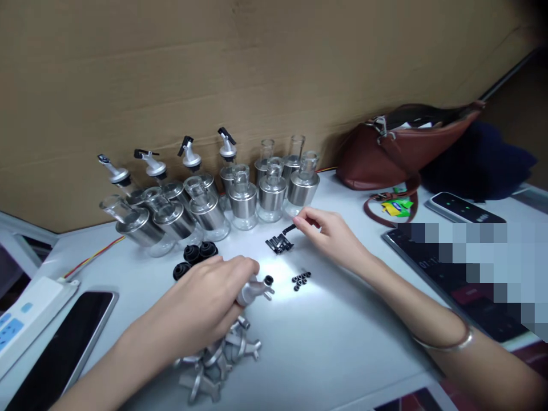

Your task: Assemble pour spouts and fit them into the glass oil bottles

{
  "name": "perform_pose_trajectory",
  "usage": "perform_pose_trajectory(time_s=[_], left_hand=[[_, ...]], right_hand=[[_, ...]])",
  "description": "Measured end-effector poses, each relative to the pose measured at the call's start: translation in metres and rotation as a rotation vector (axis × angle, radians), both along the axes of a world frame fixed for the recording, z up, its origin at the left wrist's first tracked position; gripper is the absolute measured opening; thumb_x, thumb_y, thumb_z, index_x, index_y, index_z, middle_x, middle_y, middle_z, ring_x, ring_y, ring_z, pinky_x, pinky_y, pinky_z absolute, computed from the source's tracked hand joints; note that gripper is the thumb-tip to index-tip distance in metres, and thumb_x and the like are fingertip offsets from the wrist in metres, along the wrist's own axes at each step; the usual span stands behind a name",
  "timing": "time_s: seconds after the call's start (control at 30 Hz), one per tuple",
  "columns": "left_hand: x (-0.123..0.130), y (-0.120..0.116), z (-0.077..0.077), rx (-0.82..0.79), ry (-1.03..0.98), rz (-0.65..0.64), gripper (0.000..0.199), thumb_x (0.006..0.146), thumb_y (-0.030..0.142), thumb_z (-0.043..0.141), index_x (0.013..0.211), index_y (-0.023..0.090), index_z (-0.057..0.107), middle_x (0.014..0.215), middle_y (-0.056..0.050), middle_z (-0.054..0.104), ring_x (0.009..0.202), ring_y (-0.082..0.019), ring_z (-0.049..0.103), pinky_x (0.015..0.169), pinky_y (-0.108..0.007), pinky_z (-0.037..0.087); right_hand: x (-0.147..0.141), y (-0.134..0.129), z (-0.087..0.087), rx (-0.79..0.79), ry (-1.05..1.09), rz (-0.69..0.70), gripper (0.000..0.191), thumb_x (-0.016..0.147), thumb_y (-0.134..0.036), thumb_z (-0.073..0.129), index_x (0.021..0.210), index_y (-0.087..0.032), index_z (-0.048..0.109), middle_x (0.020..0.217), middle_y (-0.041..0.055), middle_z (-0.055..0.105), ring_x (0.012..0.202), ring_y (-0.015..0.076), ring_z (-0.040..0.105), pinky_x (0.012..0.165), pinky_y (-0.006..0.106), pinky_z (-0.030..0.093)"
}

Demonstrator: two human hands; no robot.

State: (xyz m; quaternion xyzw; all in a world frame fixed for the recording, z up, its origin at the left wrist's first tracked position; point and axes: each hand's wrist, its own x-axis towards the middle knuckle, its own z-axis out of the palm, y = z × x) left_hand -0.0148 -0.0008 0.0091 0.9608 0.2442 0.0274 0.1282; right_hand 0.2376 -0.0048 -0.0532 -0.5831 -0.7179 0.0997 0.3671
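Note:
My left hand (214, 297) is wrapped round a silver pourer spout (252, 290), whose tip has a black ring and points right. Between the thumb and fingertips of my right hand (319, 228) is a small black lever (290, 228). Just below and left of those fingertips lies a pile of black levers (279, 244). Small black rings (301, 279) sit in a cluster to the right of the spout. Silver spout pieces (218, 359) are heaped below my left hand, and black ribbed stoppers (192, 253) rest above it, partly hidden.
Glass and steel bottles (242, 197) stand behind, some with pourers (190, 157). A phone (64, 342) and power strip (29, 319) lie left. At the right are a brown bag (385, 154), green packet (398, 206), white device (464, 208) and large dark screen (445, 279).

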Motion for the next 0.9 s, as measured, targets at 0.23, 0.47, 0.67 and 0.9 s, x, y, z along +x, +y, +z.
perform_pose_trajectory(time_s=[0.23,0.47,0.67,0.9], left_hand=[[-0.006,0.003,-0.008,-0.02,-0.003,0.145,0.019,0.082,0.014,0.04,0.098,0.022,0.037,0.087,-0.004,0.063,0.073,-0.023,0.062,0.062,-0.033,0.049],[-0.006,0.007,-0.012,0.03,-0.009,0.088,0.014,0.085,0.013,0.034,0.098,0.019,0.034,0.095,-0.009,0.057,0.073,-0.022,0.061,0.062,-0.034,0.05],[0.002,0.007,-0.004,-0.031,0.107,0.099,0.012,0.094,0.025,0.05,0.104,0.02,0.047,0.099,-0.004,0.059,0.08,-0.023,0.062,0.069,-0.034,0.05],[0.006,0.008,-0.002,-0.042,0.13,0.071,0.02,0.094,0.029,0.055,0.113,0.022,0.053,0.097,-0.001,0.06,0.079,-0.02,0.061,0.068,-0.03,0.047]], right_hand=[[0.004,0.009,-0.022,-0.364,-0.182,-0.011,0.032,0.095,-0.021,0.04,0.067,-0.019,0.054,0.066,0.0049,0.067,0.061,0.0174,0.061,0.062,0.026,0.04],[-0.002,0.005,-0.017,-0.374,-0.326,-0.035,0.033,0.096,-0.024,0.041,0.075,-0.016,0.064,0.074,0.0112,0.071,0.066,0.0226,0.065,0.062,0.029,0.037],[0.0,0.003,-0.016,-0.24,-0.326,-0.046,0.031,0.095,-0.026,0.044,0.076,-0.014,0.065,0.07,0.0117,0.07,0.063,0.0232,0.064,0.061,0.031,0.039],[-0.017,-0.015,-0.001,0.054,-0.113,0.351,0.038,0.103,-0.033,0.026,0.104,-0.016,0.059,0.088,0.0066,0.068,0.078,0.0152,0.062,0.072,0.026,0.047]])
